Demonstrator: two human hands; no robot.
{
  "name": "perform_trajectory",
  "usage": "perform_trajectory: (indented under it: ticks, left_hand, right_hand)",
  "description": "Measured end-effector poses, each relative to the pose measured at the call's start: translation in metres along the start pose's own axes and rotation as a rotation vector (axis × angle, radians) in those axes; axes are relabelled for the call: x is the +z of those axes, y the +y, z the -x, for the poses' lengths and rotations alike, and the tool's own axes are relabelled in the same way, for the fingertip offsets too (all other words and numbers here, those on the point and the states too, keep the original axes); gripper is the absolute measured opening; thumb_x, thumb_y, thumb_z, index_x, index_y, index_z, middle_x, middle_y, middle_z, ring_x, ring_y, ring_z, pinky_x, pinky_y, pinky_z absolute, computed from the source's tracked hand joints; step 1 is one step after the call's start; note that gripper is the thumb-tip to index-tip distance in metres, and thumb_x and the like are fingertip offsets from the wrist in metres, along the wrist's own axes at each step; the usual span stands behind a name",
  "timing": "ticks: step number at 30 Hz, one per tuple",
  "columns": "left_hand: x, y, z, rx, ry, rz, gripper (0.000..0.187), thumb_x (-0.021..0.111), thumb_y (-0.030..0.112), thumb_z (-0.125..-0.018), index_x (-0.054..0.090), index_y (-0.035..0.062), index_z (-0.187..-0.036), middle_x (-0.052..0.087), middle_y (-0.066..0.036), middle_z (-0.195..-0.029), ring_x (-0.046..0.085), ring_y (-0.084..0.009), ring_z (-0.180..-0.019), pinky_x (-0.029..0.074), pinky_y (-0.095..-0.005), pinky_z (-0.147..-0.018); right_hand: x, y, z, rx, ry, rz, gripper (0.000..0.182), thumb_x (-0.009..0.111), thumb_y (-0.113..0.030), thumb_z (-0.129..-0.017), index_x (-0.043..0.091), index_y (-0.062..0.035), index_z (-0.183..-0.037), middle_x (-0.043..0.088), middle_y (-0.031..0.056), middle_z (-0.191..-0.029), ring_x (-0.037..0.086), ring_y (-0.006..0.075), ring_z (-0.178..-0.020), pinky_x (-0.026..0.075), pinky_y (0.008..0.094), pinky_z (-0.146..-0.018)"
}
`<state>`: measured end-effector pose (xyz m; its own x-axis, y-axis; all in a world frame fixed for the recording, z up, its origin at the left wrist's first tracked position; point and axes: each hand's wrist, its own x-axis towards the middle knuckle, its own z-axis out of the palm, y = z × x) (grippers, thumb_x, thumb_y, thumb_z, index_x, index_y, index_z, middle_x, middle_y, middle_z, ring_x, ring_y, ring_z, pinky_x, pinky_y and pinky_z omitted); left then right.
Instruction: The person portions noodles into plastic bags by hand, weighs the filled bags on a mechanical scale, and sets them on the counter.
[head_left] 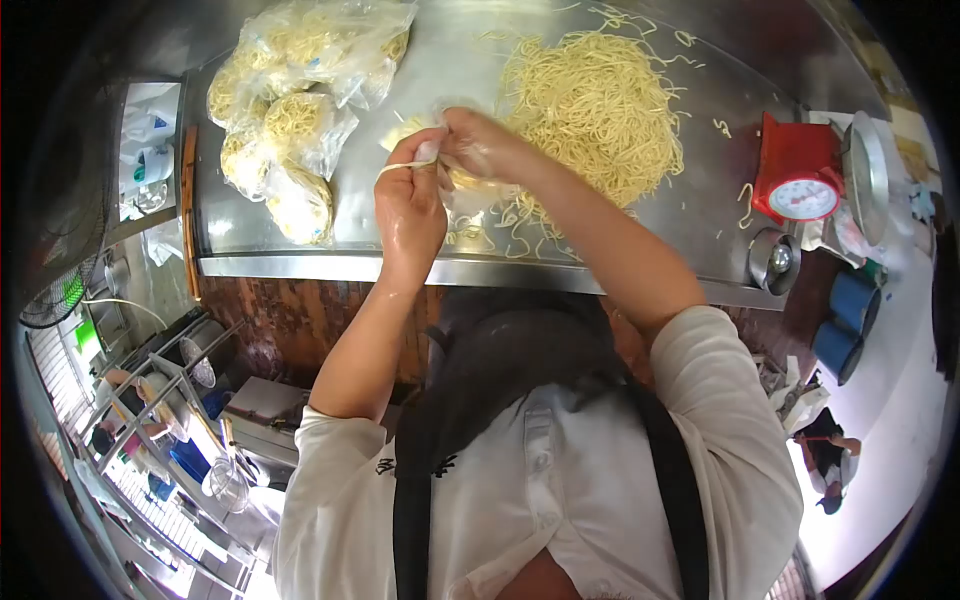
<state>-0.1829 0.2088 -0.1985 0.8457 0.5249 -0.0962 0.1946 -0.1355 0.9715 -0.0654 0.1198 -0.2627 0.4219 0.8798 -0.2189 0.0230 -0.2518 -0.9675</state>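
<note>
My left hand is closed in a pinch at the gathered neck of a clear plastic bag. A pale rubber band loops across its fingers. Right beside it, my right hand is closed at the same bunched plastic, slightly blurred. Both hands partly hide the bag, and yellow noodles show through it. To the right of my hands lies a big loose heap of yellow noodles on the steel table.
Several filled noodle bags are piled at the left. A red dial scale stands at the right, near a round metal container. Stray noodle strands lie about. Another person is far off at the right.
</note>
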Motion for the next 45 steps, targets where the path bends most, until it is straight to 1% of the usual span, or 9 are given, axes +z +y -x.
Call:
perform_trajectory:
  ticks: [3,7,10,15,23,30,38,42,45]
  left_hand:
    - [-0.009,-0.033,-0.025,-0.123,0.035,0.056,0.024,0.048,0.012,-0.100,0.065,-0.0031,-0.107,0.061,-0.004,-0.072,0.050,-0.0096,-0.059,0.042,-0.0252,-0.056]
    - [-0.031,-0.051,-0.030,-0.159,0.014,-0.090,0.024,0.050,0.013,-0.100,0.064,-0.0050,-0.105,0.063,-0.007,-0.077,0.053,-0.0110,-0.060,0.044,-0.0263,-0.057]
    - [-0.013,-0.052,-0.029,0.096,-0.005,-0.234,0.021,0.049,0.011,-0.099,0.066,-0.0013,-0.099,0.066,-0.012,-0.090,0.056,-0.0153,-0.065,0.046,-0.0284,-0.062]
    - [0.039,-0.041,-0.038,-0.142,-0.392,-0.259,0.027,0.050,0.004,-0.091,0.064,0.0046,-0.113,0.064,-0.007,-0.080,0.058,-0.0175,-0.065,0.045,-0.0342,-0.062]
    - [0.079,-0.116,-0.031,0.304,-0.697,-0.552,0.027,0.059,0.015,-0.087,0.061,0.0077,-0.114,0.064,-0.021,-0.076,0.064,-0.0383,-0.074,0.049,-0.0473,-0.067]
    - [0.022,-0.140,-0.042,0.450,-0.771,-0.977,0.017,0.055,0.016,-0.087,0.065,0.0089,-0.099,0.068,-0.016,-0.080,0.066,-0.0353,-0.080,0.052,-0.0466,-0.069]
    - [-0.034,-0.048,-0.024,0.120,-0.518,-0.769,0.018,0.057,0.019,-0.094,0.069,0.0058,-0.097,0.065,-0.018,-0.075,0.062,-0.0381,-0.071,0.048,-0.0451,-0.062]
    - [-0.025,0.025,-0.012,0.187,-0.244,-0.499,0.019,0.058,0.019,-0.096,0.068,0.0042,-0.101,0.060,-0.021,-0.070,0.059,-0.0380,-0.061,0.046,-0.0413,-0.058]
    - [-0.032,0.039,-0.013,0.210,-0.204,-0.471,0.021,0.059,0.022,-0.096,0.069,0.0045,-0.101,0.061,-0.021,-0.070,0.059,-0.0382,-0.061,0.047,-0.0393,-0.060]
  right_hand:
    - [0.034,0.053,-0.012,-0.312,0.122,0.551,0.019,0.051,-0.008,-0.088,0.059,0.0046,-0.101,0.064,0.0255,-0.086,0.064,0.0408,-0.083,0.051,0.0450,-0.079]
    - [-0.005,0.027,0.076,0.065,0.455,0.776,0.034,0.058,-0.002,-0.080,0.059,-0.0009,-0.114,0.059,0.0222,-0.117,0.055,0.0374,-0.114,0.044,0.0459,-0.097]
    - [0.004,0.091,0.062,-0.125,0.730,1.299,0.035,0.060,-0.006,-0.081,0.059,-0.0023,-0.116,0.059,0.0205,-0.118,0.052,0.0352,-0.119,0.040,0.0460,-0.102]
    - [-0.043,0.105,0.052,-0.100,0.229,0.765,0.033,0.060,-0.018,-0.088,0.057,-0.0001,-0.116,0.063,0.0202,-0.109,0.059,0.0363,-0.108,0.037,0.0463,-0.108]
    - [-0.097,0.024,0.080,0.199,-0.205,0.711,0.026,0.053,-0.028,-0.099,0.060,-0.0029,-0.100,0.063,0.0161,-0.095,0.060,0.0346,-0.088,0.046,0.0433,-0.078]
    - [-0.148,-0.035,0.126,0.353,0.036,0.327,0.029,0.055,-0.030,-0.098,0.062,-0.0017,-0.101,0.058,0.0090,-0.085,0.051,0.0203,-0.078,0.044,0.0312,-0.073]
    - [-0.073,0.002,0.105,0.318,0.381,1.403,0.065,0.065,-0.023,-0.088,0.039,-0.0073,-0.145,0.040,0.0216,-0.147,0.037,0.0348,-0.138,0.031,0.0485,-0.111]
    - [0.014,-0.039,0.070,-0.247,0.455,0.781,0.063,0.066,-0.017,-0.083,0.044,-0.0028,-0.141,0.043,0.0251,-0.143,0.040,0.0349,-0.136,0.033,0.0453,-0.111]
    - [-0.003,-0.040,0.035,-0.095,0.487,0.821,0.032,0.063,-0.019,-0.084,0.064,-0.0034,-0.112,0.061,0.0176,-0.121,0.055,0.0359,-0.117,0.041,0.0505,-0.098]
